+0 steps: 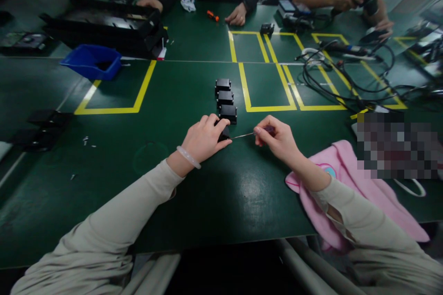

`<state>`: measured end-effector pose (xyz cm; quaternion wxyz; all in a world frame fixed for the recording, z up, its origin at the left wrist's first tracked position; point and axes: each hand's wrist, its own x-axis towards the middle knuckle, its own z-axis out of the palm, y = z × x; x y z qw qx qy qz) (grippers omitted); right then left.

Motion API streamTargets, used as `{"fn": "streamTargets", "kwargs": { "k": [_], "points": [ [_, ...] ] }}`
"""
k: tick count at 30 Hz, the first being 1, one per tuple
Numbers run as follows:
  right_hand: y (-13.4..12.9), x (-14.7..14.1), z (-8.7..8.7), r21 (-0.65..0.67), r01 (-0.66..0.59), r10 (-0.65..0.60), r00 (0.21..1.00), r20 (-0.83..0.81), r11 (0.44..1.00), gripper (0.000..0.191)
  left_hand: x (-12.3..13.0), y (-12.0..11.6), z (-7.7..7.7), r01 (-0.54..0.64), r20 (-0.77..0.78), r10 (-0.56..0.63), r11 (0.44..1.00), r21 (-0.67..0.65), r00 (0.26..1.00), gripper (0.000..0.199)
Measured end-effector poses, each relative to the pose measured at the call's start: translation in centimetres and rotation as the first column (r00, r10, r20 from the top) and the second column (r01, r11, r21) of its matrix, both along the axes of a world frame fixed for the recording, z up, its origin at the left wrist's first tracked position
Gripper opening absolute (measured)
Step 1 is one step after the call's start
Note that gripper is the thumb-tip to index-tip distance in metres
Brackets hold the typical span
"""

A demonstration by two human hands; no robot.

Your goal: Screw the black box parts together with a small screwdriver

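My left hand [209, 134] is closed around a small black block-shaped part [224, 133] on the table, covering much of it. In my right hand [276, 137] is a screwdriver [242, 136], held by its dark handle. Its thin metal shaft points left, and the tip meets the right side of the held part. Just beyond, three similar black parts [227, 113] stand in a column, with small metal bits at their sides. Whether the tip sits in a screw is too small to tell.
Small screws [86, 140] lie at left, near more black parts [43, 136]. A blue bin [92, 62] and a large black tray [107, 27] stand behind. Cables [332, 78] spread at right; a pink cloth [346, 184] lies under my right forearm. Several co-workers sit opposite.
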<state>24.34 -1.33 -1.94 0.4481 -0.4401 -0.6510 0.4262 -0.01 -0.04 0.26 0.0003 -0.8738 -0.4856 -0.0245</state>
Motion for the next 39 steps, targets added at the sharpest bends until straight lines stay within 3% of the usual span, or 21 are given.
{"fn": "streamTargets", "kwargs": {
  "k": [6, 11, 39],
  "points": [
    [0.02, 0.17, -0.06, 0.012, 0.012, -0.013, 0.999, 0.029, 1.0, 0.018, 0.05, -0.01, -0.02, -0.005, -0.003, 0.005, 1.0, -0.007, 1.0, 0.05],
    [0.15, 0.22, -0.09, -0.015, 0.003, -0.002, 1.0, 0.02, 1.0, 0.024, 0.06, -0.01, -0.01, -0.008, -0.004, 0.008, 1.0, -0.005, 1.0, 0.051],
    [0.21, 0.27, -0.37, 0.021, -0.012, 0.012, 1.0, 0.029, 1.0, 0.019, 0.06, 0.02, -0.1, -0.005, -0.002, 0.005, 1.0, -0.008, 1.0, 0.051]
  ]
}}
